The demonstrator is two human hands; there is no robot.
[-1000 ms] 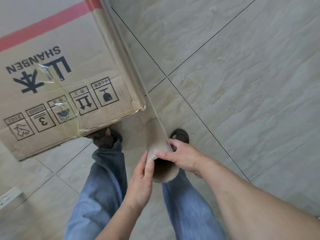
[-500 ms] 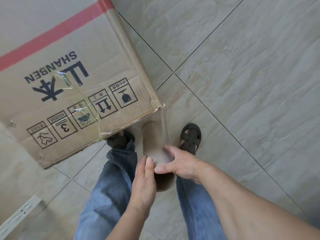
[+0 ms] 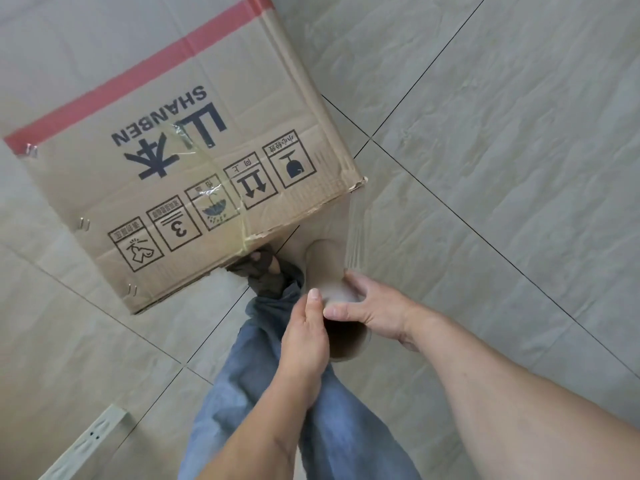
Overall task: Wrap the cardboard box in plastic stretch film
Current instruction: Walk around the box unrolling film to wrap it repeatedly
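Observation:
A large cardboard box (image 3: pixel 194 140) with a red tape stripe and black handling symbols stands on the tiled floor at the upper left. A roll of stretch film (image 3: pixel 329 271) on a cardboard tube hangs upright just below the box's near right corner. A clear band of film (image 3: pixel 355 233) runs from the roll up to that corner. My right hand (image 3: pixel 370 306) grips the tube's upper end from the right. My left hand (image 3: pixel 304 334) lies with straight fingers against the tube's left side, covering part of the open end.
Grey floor tiles with dark grout lines spread on all sides. My legs in blue jeans (image 3: pixel 263 375) and a dark sandal (image 3: pixel 263 268) stand close to the box's near edge. A pale perforated metal strip (image 3: pixel 86 445) lies on the floor at the lower left.
The box now sits further right and lower in view, and its corner is nearer the roll. The film band between roll and corner has become shorter. Both hands stay on the tube.

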